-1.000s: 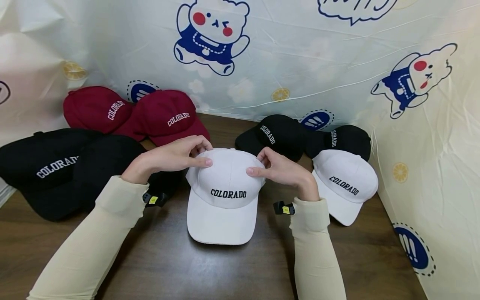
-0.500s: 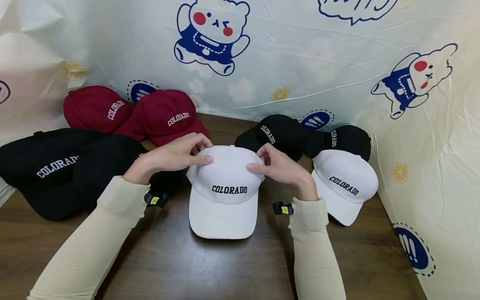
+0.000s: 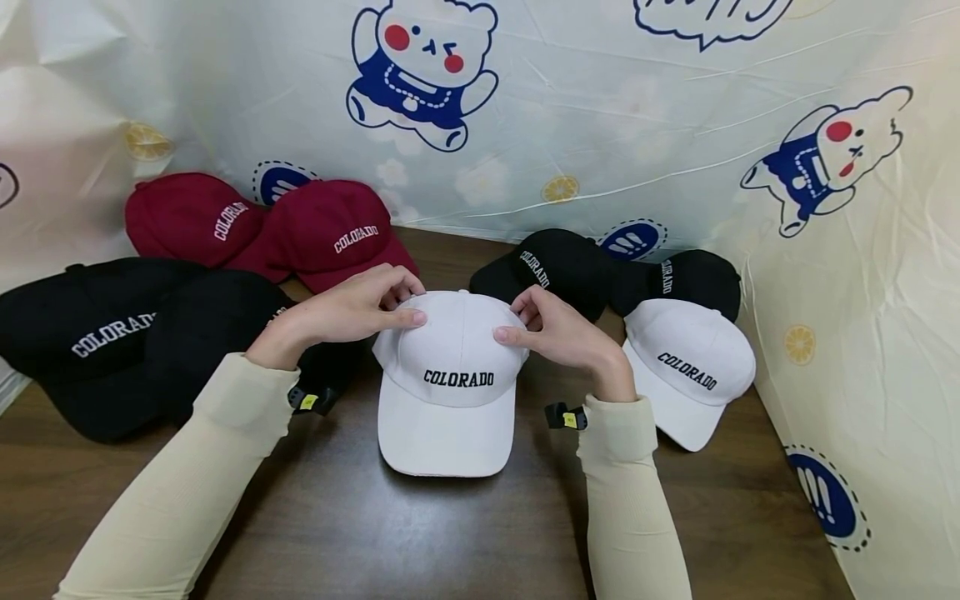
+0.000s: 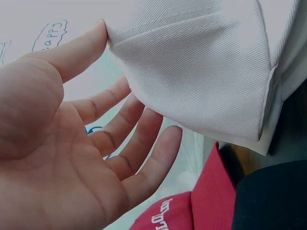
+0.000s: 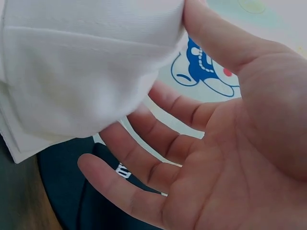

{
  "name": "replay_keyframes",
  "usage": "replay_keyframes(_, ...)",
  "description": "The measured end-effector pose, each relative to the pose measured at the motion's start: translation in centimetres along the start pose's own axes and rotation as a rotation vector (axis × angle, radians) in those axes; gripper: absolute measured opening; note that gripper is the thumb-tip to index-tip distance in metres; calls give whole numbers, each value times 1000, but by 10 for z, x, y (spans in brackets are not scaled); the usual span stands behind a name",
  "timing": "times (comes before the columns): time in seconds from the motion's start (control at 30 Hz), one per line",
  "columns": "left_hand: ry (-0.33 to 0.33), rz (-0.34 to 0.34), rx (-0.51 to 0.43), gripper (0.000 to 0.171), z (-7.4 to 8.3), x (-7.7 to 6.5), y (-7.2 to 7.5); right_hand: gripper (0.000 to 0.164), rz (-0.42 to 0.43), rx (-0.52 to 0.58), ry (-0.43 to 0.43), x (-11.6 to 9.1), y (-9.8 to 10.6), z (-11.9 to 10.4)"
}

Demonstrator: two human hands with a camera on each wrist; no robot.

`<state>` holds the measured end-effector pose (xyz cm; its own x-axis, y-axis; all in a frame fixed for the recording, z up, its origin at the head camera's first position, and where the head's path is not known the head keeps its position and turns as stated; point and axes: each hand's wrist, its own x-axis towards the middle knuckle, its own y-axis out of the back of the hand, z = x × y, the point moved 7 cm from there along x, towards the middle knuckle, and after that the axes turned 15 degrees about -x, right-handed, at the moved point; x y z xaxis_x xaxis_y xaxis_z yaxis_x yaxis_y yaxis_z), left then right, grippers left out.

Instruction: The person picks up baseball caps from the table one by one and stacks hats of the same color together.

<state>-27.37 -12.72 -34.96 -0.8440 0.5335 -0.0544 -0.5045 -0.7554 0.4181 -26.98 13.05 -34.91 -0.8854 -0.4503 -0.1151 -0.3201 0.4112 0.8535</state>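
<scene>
A white baseball cap with black COLORADO lettering stands at the middle of the table, brim toward me. My left hand holds the cap's crown at its upper left, thumb on the front and fingers behind. On the opposite side my right hand grips the crown in the same way. In the left wrist view the thumb tip presses the white cloth and the other fingers reach behind it. The right wrist view shows the thumb on the cap's side, the fingertips partly hidden behind the fabric.
Two dark red caps lie at the back left, with large black caps in front of them. Black caps sit at the back right, and another white cap lies before them. A printed cloth walls the wooden table.
Over the first half second the white cap rose slightly in the head view, its brim edge shifting away from me, with both hands still holding it. Since then it has hardly moved.
</scene>
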Motion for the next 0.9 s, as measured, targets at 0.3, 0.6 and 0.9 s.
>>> replay_keyframes(0.3,-40,-2,1,44,6,-3,2,46,29,-10,40,-10,15,3)
replay_keyframes(0.6,-88,18,14,45,14,-4,4,32,165,35,-11,-35,50,34)
replay_keyframes(0.9,-196,52,21,42,34,-7,-2,41,335,-33,-170,-73,86,79)
